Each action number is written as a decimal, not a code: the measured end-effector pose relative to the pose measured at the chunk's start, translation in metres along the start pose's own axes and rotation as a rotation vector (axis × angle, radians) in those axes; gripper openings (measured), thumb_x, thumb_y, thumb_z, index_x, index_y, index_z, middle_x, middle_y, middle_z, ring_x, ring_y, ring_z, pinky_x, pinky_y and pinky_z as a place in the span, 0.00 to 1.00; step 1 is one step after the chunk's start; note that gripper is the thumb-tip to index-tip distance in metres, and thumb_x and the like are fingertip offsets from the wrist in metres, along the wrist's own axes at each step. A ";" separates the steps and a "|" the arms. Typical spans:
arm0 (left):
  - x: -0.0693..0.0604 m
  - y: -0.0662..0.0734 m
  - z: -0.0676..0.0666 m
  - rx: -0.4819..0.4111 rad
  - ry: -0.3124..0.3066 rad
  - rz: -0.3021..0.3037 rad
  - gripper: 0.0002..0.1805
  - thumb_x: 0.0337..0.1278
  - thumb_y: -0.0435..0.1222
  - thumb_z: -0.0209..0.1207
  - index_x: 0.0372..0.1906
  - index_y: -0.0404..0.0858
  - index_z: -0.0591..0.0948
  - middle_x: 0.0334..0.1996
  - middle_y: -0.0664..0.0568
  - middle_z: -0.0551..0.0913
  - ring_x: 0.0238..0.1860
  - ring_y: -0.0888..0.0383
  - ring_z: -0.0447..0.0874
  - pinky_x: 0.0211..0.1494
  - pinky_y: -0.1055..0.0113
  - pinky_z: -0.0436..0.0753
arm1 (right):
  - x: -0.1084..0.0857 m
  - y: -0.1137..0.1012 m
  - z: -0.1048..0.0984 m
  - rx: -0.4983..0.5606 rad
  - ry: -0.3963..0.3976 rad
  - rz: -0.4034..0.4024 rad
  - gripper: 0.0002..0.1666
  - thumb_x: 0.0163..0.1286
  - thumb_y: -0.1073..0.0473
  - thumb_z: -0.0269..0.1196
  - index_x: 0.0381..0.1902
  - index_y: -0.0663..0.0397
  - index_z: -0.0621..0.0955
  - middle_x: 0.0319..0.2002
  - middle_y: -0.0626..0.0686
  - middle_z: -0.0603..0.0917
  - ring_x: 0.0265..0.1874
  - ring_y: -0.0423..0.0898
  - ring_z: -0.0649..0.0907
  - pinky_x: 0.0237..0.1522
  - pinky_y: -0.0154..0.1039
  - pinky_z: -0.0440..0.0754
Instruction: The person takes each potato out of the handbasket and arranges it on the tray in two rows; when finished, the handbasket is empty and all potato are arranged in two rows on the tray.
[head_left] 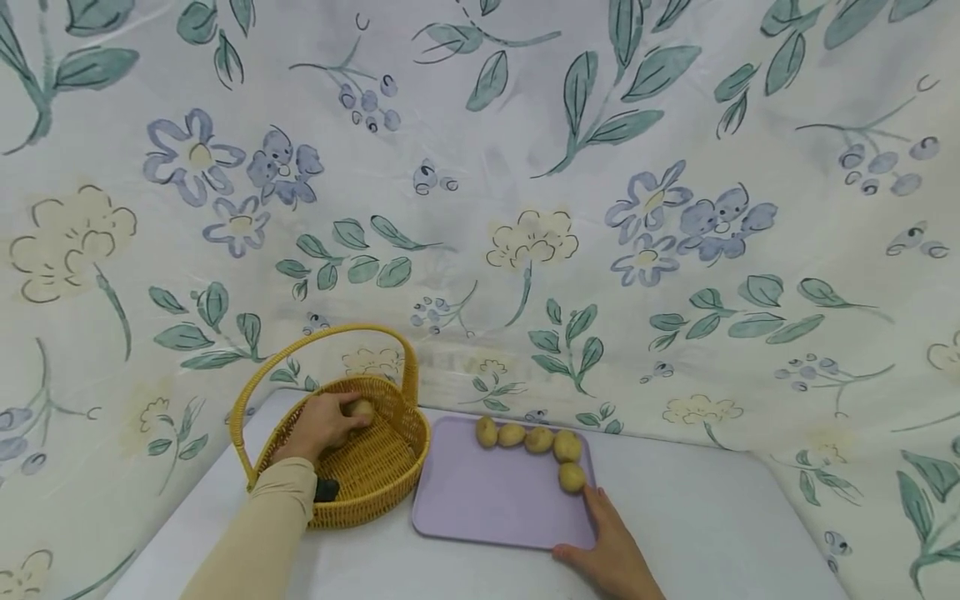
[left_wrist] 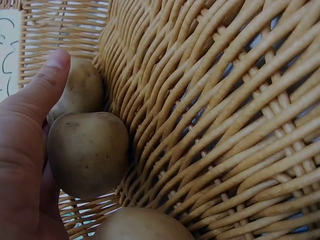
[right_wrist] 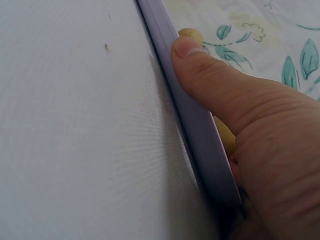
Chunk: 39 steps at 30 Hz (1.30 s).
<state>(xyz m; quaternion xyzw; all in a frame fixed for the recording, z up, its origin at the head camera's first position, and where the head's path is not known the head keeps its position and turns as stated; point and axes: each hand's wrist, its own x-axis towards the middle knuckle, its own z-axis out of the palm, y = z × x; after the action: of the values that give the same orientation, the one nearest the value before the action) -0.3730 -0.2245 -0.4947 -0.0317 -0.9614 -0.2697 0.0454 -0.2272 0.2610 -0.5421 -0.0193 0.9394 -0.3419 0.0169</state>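
My left hand (head_left: 326,425) reaches into the yellow wicker basket (head_left: 352,515), its thumb and fingers on either side of a potato (head_left: 362,411). In the left wrist view the thumb (left_wrist: 47,82) lies against a potato (left_wrist: 82,87) by the woven wall; two more potatoes sit nearer the camera, one of them a round potato (left_wrist: 90,152). The fingertips are hidden there. My right hand (head_left: 611,546) holds the near right corner of the lilac tray (head_left: 495,500), thumb on the front rim and fingers along the right side. Several potatoes (head_left: 540,439) line the tray's back and right edges.
A dark band (head_left: 326,490) circles the left wrist. The basket's tall handle (head_left: 322,333) arches over its opening. The white table (head_left: 690,508) extends right of the tray. A floral cloth (head_left: 465,275) hangs behind and at the sides.
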 end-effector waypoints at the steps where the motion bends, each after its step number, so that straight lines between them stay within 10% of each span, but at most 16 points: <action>1: 0.000 0.000 0.001 0.006 0.008 0.003 0.35 0.59 0.50 0.70 0.68 0.36 0.78 0.55 0.32 0.85 0.54 0.34 0.83 0.61 0.38 0.81 | 0.000 0.001 0.000 0.001 0.000 -0.001 0.72 0.48 0.32 0.78 0.79 0.64 0.59 0.78 0.71 0.57 0.77 0.72 0.59 0.75 0.69 0.60; 39: 0.001 0.001 0.005 0.055 -0.005 0.042 0.38 0.54 0.44 0.75 0.68 0.33 0.77 0.61 0.29 0.80 0.61 0.29 0.78 0.64 0.36 0.78 | -0.001 -0.002 0.000 -0.006 0.016 -0.001 0.72 0.47 0.33 0.78 0.78 0.65 0.60 0.77 0.72 0.59 0.76 0.72 0.59 0.75 0.68 0.61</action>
<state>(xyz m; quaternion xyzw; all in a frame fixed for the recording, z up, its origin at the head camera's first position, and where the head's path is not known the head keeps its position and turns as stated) -0.3743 -0.2209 -0.4987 -0.0513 -0.9676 -0.2421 0.0496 -0.2261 0.2596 -0.5414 -0.0171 0.9406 -0.3390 0.0094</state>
